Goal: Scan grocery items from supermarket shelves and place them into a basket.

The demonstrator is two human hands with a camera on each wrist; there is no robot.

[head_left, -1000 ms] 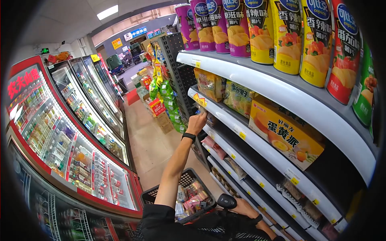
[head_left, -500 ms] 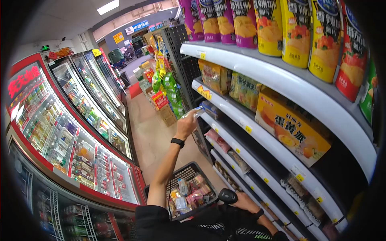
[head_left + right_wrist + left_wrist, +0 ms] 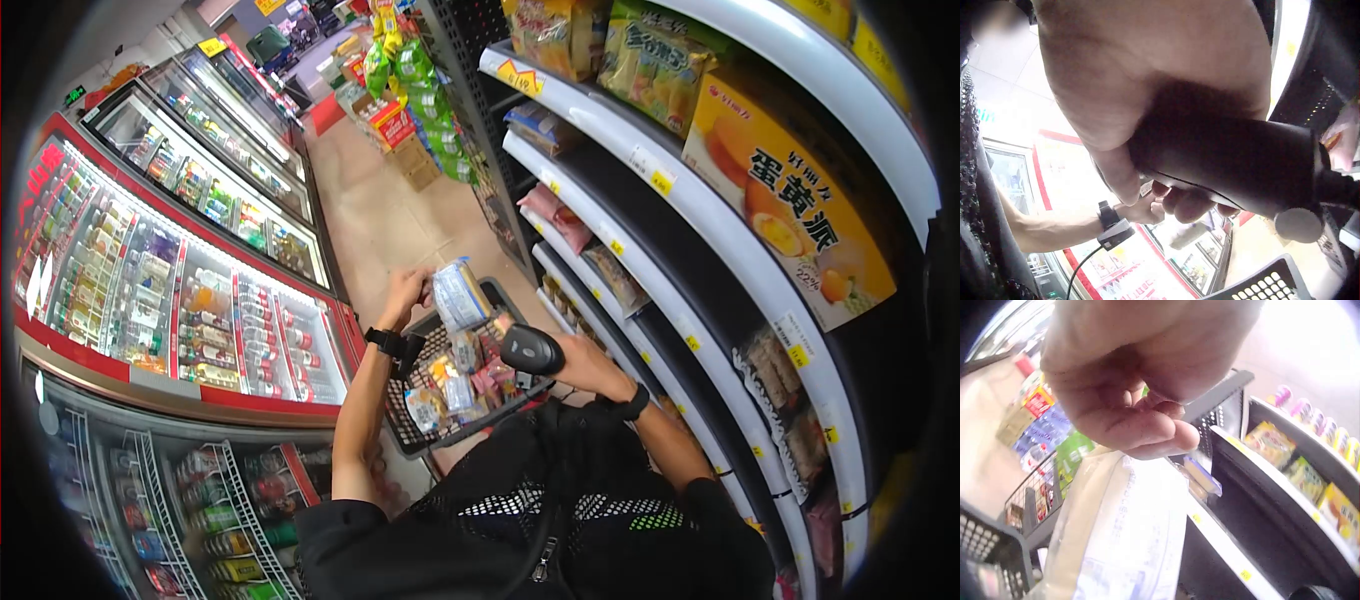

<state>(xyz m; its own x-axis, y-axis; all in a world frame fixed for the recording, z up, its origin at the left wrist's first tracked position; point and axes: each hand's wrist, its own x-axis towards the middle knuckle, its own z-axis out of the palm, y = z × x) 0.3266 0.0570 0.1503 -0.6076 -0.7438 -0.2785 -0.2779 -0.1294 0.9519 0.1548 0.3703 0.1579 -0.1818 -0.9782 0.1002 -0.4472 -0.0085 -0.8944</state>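
Note:
My left hand (image 3: 404, 294) pinches the top edge of a clear plastic food packet (image 3: 460, 296) with blue and white print. The packet hangs over the far part of a dark shopping basket (image 3: 472, 434). In the left wrist view, curled fingertips grip the crimped end of the packet (image 3: 1124, 531), and its white printed label faces the camera. My right hand (image 3: 594, 366) is wrapped around a black handheld barcode scanner (image 3: 530, 350), whose head points left toward the packet. Up close, the right wrist view shows fingers curled around the scanner handle (image 3: 1229, 164). Several packaged snacks (image 3: 458, 392) lie in the basket.
Curved shelves (image 3: 600, 190) with snack packs and a yellow pie box (image 3: 790, 205) run along the right. Red-framed drink coolers (image 3: 190, 300) line the left. Green bags (image 3: 425, 90) hang at the aisle's far end, next to cardboard boxes (image 3: 410, 160).
My left hand has drawn the packet off the shelf and brought it down and left to above the basket. The right hand keeps its hold on the scanner. The head view has tilted downward.

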